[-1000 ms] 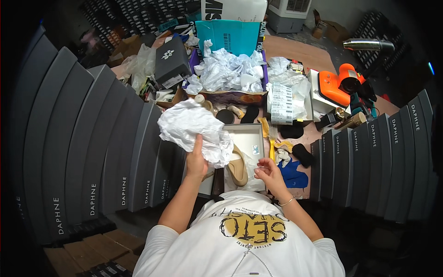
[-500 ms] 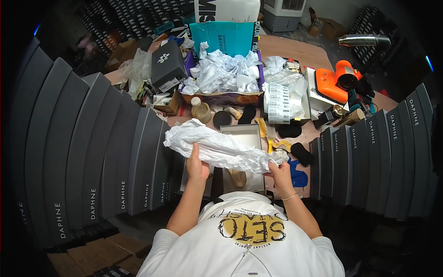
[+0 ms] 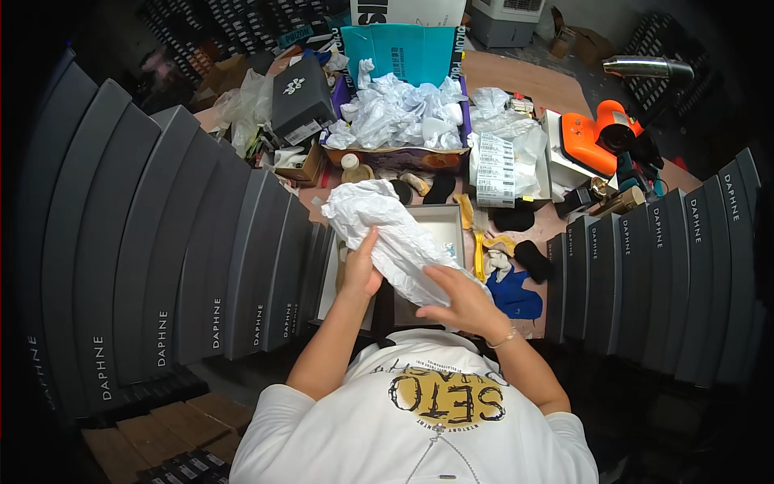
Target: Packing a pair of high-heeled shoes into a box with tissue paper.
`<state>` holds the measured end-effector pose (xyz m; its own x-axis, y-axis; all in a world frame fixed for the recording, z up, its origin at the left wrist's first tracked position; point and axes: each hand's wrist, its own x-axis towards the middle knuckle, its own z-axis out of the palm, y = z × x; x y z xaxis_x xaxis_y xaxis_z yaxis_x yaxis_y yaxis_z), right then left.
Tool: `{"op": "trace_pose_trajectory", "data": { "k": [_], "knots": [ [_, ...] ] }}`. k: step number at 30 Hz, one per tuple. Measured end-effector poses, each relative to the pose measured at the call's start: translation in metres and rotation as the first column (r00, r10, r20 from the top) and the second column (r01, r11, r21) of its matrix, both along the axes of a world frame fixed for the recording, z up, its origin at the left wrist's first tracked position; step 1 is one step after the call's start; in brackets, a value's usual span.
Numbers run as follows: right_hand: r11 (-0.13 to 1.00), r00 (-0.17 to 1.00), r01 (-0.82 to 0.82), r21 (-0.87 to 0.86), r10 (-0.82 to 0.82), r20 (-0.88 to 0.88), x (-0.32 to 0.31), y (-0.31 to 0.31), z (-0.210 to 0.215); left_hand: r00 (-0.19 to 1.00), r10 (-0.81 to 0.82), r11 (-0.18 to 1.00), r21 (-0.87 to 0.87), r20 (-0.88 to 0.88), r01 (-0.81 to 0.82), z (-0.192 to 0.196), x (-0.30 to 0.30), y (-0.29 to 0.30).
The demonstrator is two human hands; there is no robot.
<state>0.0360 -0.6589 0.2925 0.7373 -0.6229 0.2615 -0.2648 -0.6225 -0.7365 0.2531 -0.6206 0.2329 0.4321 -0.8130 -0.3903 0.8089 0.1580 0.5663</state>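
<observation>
A long crumpled wad of white tissue paper [image 3: 395,242] slants across in front of me, its upper end to the left. My left hand [image 3: 363,270] is closed around its left side, thumb on top. My right hand [image 3: 463,302] rests against the lower right end of the paper with thumb and fingers spread apart. Beneath the paper is an open shoebox [image 3: 439,216] with a pale inside, partly covered by the paper and my hands. Left of it, a white-lined tray or lid [image 3: 329,286] shows beside my left wrist.
Stacks of grey shoeboxes [image 3: 193,242] [image 3: 669,266] wall both sides. Behind are a purple carton [image 3: 387,159] heaped with tissue, a bottle [image 3: 355,169], a label sheet [image 3: 493,173] and an orange device [image 3: 588,145]. A blue cloth [image 3: 516,297] and dark pads [image 3: 532,260] lie right.
The tissue wad has tilted, its right end dropping toward me. My right hand has released its pinch there and spread over the paper. My left hand moved slightly right. The gold-coloured shoe is now hidden.
</observation>
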Motion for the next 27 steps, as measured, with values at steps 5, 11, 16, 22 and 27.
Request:
{"op": "trace_pose_trajectory", "data": {
  "k": [5, 11, 16, 22, 27],
  "knots": [
    [0.988, 0.983, -0.015, 0.154, 0.043, -0.177, 0.029, 0.000, -0.048, 0.981, -0.040, 0.995, 0.102, 0.188, 0.021, 0.005, -0.010, 0.013],
    [0.945, 0.983, -0.026, 0.326, 0.083, -0.163, 0.043, -0.018, -0.047, 0.804, -0.256, 0.964, 0.200, 0.537, 0.173, -0.024, -0.037, 0.062],
    [0.863, 0.988, -0.094, 0.497, 0.141, -0.057, 0.048, -0.010, -0.050, 0.709, -0.233, 0.971, 0.193, 0.665, 0.139, -0.040, -0.031, 0.048],
    [0.244, 0.825, 0.153, 0.958, -0.564, 0.012, -0.005, -0.033, -0.080, 0.999, -0.045, 0.993, 0.114, 0.027, 0.042, -0.042, -0.016, 0.055],
    [0.124, 0.242, -0.344, 0.931, -0.946, 0.216, -0.121, -0.070, -0.095, 0.962, 0.015, 0.990, 0.142, -0.273, 0.025, -0.064, 0.028, 0.059]
  ]
}}
